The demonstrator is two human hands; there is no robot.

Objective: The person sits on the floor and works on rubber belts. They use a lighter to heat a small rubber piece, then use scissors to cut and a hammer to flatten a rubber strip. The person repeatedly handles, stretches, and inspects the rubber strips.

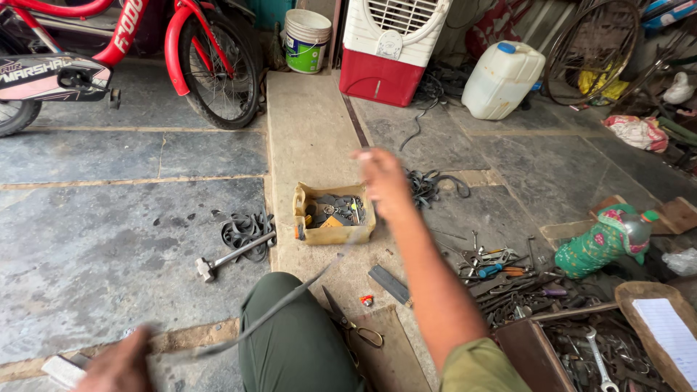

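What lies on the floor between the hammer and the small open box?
In the head view, a bundle of black rubber strips lies between the hammer and the box.

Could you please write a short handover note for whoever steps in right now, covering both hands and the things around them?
Left hand: low by the left knee, blurred, at one end of a thin dark rubber strip.
Right hand: raised over the yellow parts tray, apparently holding the strip's other end; grip blurred.
Strip stretched taut between the hands, uncut.
Scissors and hammer lie untouched on the floor.
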